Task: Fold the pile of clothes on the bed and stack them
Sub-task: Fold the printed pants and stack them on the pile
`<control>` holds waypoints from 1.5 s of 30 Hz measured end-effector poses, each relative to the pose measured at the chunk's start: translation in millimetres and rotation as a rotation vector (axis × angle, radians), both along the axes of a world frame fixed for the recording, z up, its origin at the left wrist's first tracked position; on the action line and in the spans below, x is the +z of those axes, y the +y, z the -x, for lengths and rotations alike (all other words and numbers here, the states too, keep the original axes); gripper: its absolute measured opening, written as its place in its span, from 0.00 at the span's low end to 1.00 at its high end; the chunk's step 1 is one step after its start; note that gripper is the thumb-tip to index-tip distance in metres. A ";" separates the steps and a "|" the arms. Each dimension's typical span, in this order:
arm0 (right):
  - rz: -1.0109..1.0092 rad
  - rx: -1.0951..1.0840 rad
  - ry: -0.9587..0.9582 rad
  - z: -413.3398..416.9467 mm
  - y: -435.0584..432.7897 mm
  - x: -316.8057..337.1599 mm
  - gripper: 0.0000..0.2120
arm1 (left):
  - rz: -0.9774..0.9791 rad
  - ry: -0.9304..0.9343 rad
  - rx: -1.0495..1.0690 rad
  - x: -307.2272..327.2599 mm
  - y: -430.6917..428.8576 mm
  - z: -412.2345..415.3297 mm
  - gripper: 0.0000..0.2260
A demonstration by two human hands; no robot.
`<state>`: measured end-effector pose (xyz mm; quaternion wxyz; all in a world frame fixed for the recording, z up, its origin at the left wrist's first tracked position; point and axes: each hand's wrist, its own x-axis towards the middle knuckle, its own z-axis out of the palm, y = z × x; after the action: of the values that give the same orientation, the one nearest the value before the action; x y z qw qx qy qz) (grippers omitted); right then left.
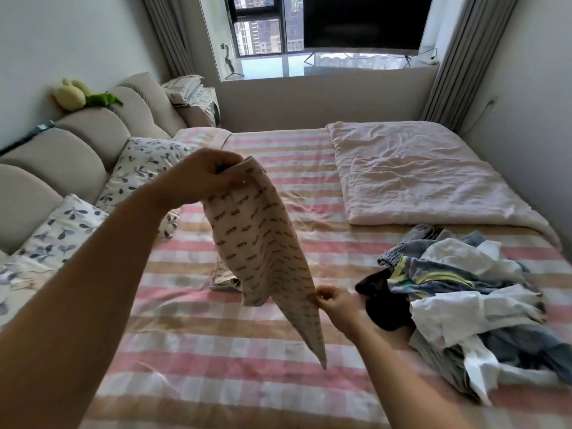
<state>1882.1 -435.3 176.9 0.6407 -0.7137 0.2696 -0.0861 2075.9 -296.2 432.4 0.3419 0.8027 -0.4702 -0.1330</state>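
Head view: the left hand (201,178), just toward 10 o'clock from centre, has its fingers curled tight round the top edge of a cream printed garment (257,239), holding it up above the checked bed sheet (216,351). The garment hangs down toward 6 o'clock. The right hand (332,301), at 5 o'clock, pinches its lower side edge between thumb and fingertips. The unfolded pile of clothes (464,289) lies on the bed at 4 o'clock, near the right hand. A folded pink quilt (418,171) lies at 2 o'clock. Leaf-print pillows (145,168) lie at 9 o'clock.
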 end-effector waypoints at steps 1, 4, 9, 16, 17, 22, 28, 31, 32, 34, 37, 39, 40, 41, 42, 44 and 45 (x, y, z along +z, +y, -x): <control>0.040 0.007 0.019 -2.2 -0.3 -4.4 0.06 | -0.003 0.018 0.017 -5.3 3.0 0.7 0.08; 0.108 0.039 0.060 -10.9 1.4 -17.0 0.06 | -0.021 0.108 0.024 -22.9 10.7 4.5 0.09; 0.126 0.112 0.044 -31.2 13.8 -23.8 0.16 | -0.079 0.181 -0.080 -30.6 18.4 6.0 0.07; 0.051 0.089 0.137 -47.4 23.1 -29.7 0.10 | -0.051 0.088 0.012 -30.4 38.7 -20.8 0.03; 0.058 0.079 0.130 -47.8 21.3 -28.8 0.11 | -0.040 0.057 0.054 -34.8 44.2 -26.1 0.03; 0.165 0.170 0.145 -45.9 15.2 -18.2 0.09 | -0.104 -0.009 0.149 -68.8 61.8 -36.8 0.02; 0.260 0.252 -0.105 -65.9 30.4 55.8 0.12 | -0.138 -0.097 -0.070 -84.7 34.5 -12.2 0.03; 0.290 0.176 -0.282 -75.9 36.2 101.4 0.13 | -0.147 -0.175 -0.130 -89.8 18.1 -1.4 0.04; 0.273 0.148 -0.336 -77.8 35.5 111.1 0.11 | -0.130 -0.198 -0.123 -89.9 15.1 -0.5 0.05; 0.247 0.097 -0.392 -80.3 28.1 120.9 0.11 | -0.093 -0.189 -0.089 -88.0 14.8 -7.0 0.08; 0.278 0.072 -0.361 -84.3 10.5 122.7 0.09 | -0.165 -0.126 -0.055 -87.1 19.4 -30.7 0.09; 0.319 0.055 -0.329 -89.8 -1.3 120.9 0.09 | -0.151 -0.032 -0.017 -91.3 17.1 -45.6 0.06; 0.347 0.049 -0.311 -93.5 -7.0 120.6 0.08 | -0.110 0.036 0.013 -93.5 12.9 -51.0 0.06; 0.383 0.045 -0.295 -97.9 -12.6 120.6 0.07 | -0.068 0.092 0.045 -95.7 7.3 -55.1 0.07; 0.424 0.037 -0.282 -103.4 -19.4 121.4 0.06 | -0.036 0.127 0.069 -96.6 -0.8 -59.8 0.08; 0.496 0.000 -0.247 -116.3 -34.7 124.8 0.06 | 0.009 0.183 0.106 -96.9 -19.8 -69.2 0.08; 0.524 -0.022 -0.226 -123.9 -43.5 128.3 0.06 | 0.035 0.220 0.130 -95.1 -30.8 -74.5 0.08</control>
<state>2005.9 -478.8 305.3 0.4595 -0.8377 0.1728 -0.2391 2150.4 -327.0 337.2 0.4134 0.8059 -0.3790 -0.1897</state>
